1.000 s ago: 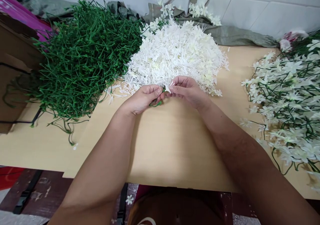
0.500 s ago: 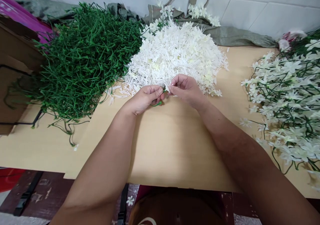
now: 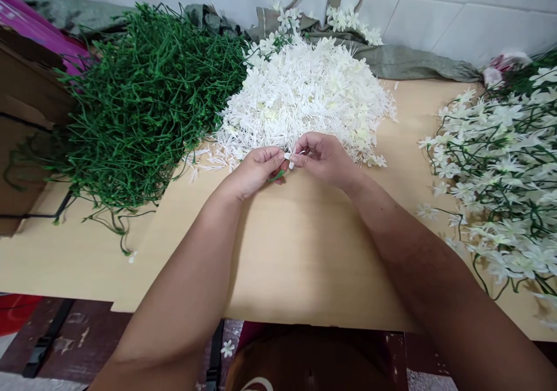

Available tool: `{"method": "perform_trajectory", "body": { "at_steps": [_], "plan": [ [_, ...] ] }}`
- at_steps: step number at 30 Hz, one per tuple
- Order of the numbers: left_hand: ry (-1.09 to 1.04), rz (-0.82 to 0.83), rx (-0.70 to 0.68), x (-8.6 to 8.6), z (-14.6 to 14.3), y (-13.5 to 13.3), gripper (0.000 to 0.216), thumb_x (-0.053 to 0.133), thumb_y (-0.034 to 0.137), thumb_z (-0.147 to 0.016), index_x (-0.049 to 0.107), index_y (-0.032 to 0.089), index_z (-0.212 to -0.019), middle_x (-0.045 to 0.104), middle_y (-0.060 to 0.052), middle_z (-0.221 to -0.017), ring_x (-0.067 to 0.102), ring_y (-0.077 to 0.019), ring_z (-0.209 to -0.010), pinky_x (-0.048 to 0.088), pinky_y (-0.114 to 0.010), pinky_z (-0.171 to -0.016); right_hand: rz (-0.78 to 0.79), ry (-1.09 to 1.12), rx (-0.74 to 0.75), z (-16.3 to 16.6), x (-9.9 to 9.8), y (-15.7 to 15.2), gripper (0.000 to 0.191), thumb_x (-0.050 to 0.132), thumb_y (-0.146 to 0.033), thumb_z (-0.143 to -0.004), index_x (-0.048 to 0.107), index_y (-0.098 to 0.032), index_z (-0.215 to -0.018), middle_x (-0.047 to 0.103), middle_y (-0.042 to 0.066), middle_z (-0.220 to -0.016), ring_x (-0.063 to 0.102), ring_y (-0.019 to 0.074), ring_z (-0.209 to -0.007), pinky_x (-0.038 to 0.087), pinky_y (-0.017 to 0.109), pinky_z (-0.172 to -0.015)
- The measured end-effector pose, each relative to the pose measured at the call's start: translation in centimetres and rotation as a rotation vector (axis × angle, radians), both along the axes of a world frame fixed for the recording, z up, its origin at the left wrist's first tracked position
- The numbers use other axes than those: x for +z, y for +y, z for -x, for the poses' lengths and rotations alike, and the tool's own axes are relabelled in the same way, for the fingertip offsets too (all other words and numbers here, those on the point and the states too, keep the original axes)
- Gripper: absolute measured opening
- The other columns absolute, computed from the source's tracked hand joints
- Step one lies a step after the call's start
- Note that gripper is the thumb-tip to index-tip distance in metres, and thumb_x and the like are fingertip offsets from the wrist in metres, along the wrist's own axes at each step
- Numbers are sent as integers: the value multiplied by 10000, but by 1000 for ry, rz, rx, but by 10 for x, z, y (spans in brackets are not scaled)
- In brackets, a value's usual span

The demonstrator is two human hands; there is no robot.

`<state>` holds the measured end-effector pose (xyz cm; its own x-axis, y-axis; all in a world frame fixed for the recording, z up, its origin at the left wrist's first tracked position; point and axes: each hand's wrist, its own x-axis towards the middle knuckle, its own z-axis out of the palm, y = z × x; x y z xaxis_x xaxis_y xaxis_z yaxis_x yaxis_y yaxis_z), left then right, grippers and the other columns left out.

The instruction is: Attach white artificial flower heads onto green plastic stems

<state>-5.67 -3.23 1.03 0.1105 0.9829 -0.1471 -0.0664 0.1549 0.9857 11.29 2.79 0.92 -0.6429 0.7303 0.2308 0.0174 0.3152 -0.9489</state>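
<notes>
Pinching white petals (image 3: pixel 288 156), right hand (image 3: pixel 325 158).

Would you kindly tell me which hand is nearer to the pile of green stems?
Left. The left hand is apart from the pile of green stems, to its right; the right hand is farther right, past the left hand.
</notes>
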Motion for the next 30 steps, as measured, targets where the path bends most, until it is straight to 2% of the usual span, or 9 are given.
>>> {"method": "perform_trajectory", "body": {
  "at_steps": [9, 15, 24, 30],
  "plan": [
    [89, -52, 103, -7, -8, 2, 452, 751, 479, -773, 492, 171, -567, 420, 41, -478, 394, -67, -431, 349, -185, -418, -46, -19, -168, 8, -9, -10, 499, 745, -651, -708, 523, -204, -708, 530, -27, -644, 455, 100, -599, 411, 273, -597],
    [132, -68, 130, -8, -11, 3, 431, 716, 443, -797, 465, 184, -561, 394, 49, -457, 322, -65, -411, 229, -211, -402, -6, -23, -222, 10, -9, -13, 449, 768, -585, -715, 527, -206, -701, 557, -19, -647, 475, 111, -606, 408, 287, -613],
    [194, -125, 150, -5, -15, 4, 326, 620, 198, -813, 421, 182, -555, 357, 61, -501, 279, -75, -476, 246, -221, -483, 37, -12, -251, 13, -11, -18, 388, 780, -503, -714, 530, -206, -690, 553, -23, -644, 478, 115, -611, 381, 289, -604],
    [221, -145, 155, -4, -15, 3, 258, 560, 136, -789, 442, 183, -564, 349, 63, -501, 270, -83, -495, 239, -221, -500, 65, 11, -232, 15, -10, -18, 420, 805, -500, -676, 515, -198, -641, 537, -25, -636, 471, 107, -611, 396, 289, -623]
  ]
}}
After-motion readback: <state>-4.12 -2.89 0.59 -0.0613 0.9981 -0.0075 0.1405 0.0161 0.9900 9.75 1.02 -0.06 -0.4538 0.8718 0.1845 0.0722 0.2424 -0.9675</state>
